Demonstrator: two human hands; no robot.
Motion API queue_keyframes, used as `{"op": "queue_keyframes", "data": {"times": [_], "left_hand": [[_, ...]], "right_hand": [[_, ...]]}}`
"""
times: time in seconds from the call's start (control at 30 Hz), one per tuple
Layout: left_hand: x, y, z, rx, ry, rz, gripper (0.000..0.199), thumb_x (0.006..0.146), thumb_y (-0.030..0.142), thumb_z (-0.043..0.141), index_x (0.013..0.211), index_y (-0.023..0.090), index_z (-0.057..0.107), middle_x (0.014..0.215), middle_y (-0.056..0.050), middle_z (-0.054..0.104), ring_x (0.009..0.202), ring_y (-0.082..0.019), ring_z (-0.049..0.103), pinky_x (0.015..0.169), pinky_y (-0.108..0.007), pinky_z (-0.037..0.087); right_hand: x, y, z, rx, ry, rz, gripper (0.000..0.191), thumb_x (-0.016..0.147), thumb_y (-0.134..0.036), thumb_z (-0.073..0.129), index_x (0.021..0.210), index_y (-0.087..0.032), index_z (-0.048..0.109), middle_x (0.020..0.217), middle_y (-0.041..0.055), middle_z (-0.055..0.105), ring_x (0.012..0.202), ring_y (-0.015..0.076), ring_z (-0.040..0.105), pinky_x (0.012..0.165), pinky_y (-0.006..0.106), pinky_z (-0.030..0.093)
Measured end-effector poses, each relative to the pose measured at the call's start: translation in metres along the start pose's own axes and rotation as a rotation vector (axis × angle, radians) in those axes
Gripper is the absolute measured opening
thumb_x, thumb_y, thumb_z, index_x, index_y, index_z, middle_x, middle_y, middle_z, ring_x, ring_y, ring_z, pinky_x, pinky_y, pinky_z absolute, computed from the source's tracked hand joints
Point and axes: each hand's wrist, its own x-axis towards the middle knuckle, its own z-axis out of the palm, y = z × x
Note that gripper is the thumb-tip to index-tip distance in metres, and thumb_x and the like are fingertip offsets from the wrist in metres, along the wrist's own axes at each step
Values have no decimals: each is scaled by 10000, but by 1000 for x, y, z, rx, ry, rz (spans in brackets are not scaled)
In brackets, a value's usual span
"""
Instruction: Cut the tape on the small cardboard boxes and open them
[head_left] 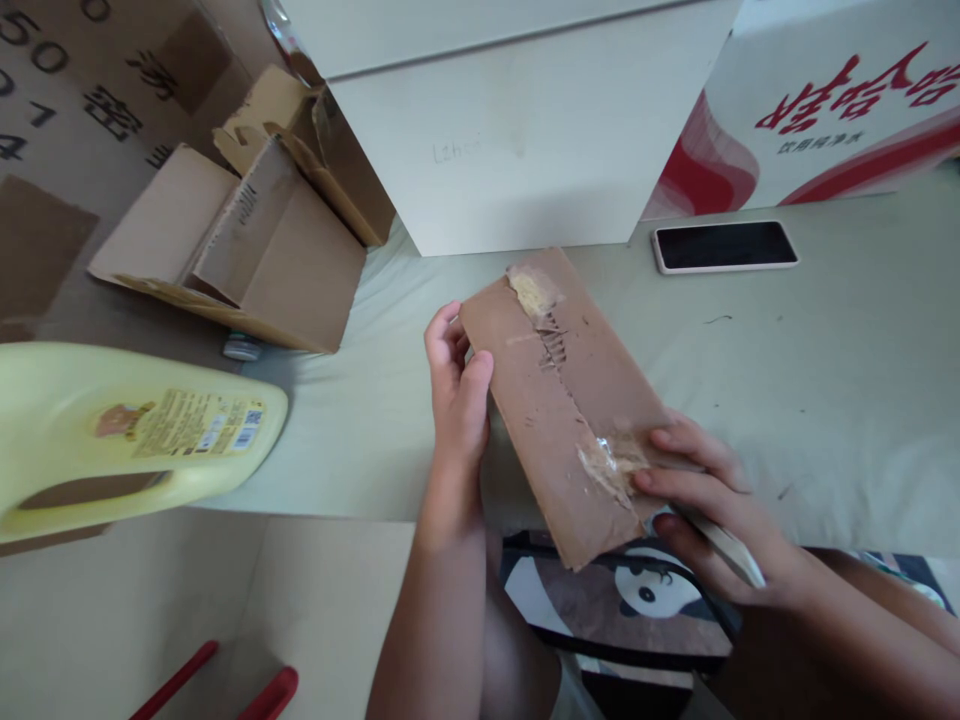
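A flat brown cardboard box [540, 400] is tilted in front of me, over the near edge of the cloth-covered surface. Torn patches and clear tape [611, 465] mark its upper face, and a seam runs down its length. My left hand [459, 385] grips the box's left edge, thumb on top. At the lower right end, my right hand [705, 500] is closed around a slim pale-handled tool [724, 548]. Two of its fingertips touch the taped part of the box. The working end of the tool is hidden by the hand and box.
A large white box [517, 160] stands behind, with a phone [726, 247] to its right. Open cardboard boxes [285, 260] and a yellow jug [135, 430] are at left. A panda-print item [600, 600] lies below my hands.
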Motion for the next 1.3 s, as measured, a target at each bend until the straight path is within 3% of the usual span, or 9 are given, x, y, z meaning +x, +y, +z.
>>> {"op": "queue_keyframes", "data": {"times": [0.3, 0.57, 0.83, 1.17, 1.3], "left_hand": [[-1, 2, -2, 20, -38, -8, 648, 813, 672, 664, 1348, 392, 428, 1278, -51, 584, 1171, -253, 597, 1008, -422, 507], [-1, 2, 0, 2, -18, 7, 652, 800, 666, 689, 1338, 384, 451, 1238, -50, 597, 1149, -252, 607, 993, -421, 518], [-1, -1, 0, 9, -17, 5, 670, 808, 675, 678, 1364, 384, 444, 1271, -56, 595, 1165, -254, 604, 1003, -427, 516], [0, 2, 2, -30, 1, -16, 674, 767, 655, 731, 1314, 364, 468, 1231, -41, 608, 1139, -236, 610, 978, -398, 521], [0, 1, 2, -38, 11, -13, 680, 750, 667, 743, 1303, 371, 478, 1228, -38, 610, 1132, -234, 616, 969, -395, 526]], "right_hand": [[-1, 0, 1, 3, 8, 16, 396, 845, -121, 609, 1216, -256, 639, 1268, 72, 626, 1417, 245, 514, 1197, 400, 468], [-1, 0, 1, 3, -13, -16, 374, 858, -79, 569, 1209, -202, 612, 1277, 100, 567, 1481, 219, 427, 1265, 363, 370], [1, -1, 1, 4, -20, -14, 403, 865, -63, 555, 1237, -216, 585, 1270, 100, 555, 1489, 210, 415, 1277, 366, 353], [-1, 1, 1, 6, -9, -13, 374, 865, -104, 586, 1218, -223, 620, 1259, 98, 596, 1465, 242, 450, 1226, 389, 433], [0, 1, 2, 13, -10, -24, 382, 862, -80, 580, 1220, -208, 615, 1258, 103, 582, 1470, 231, 441, 1249, 376, 401]]}}
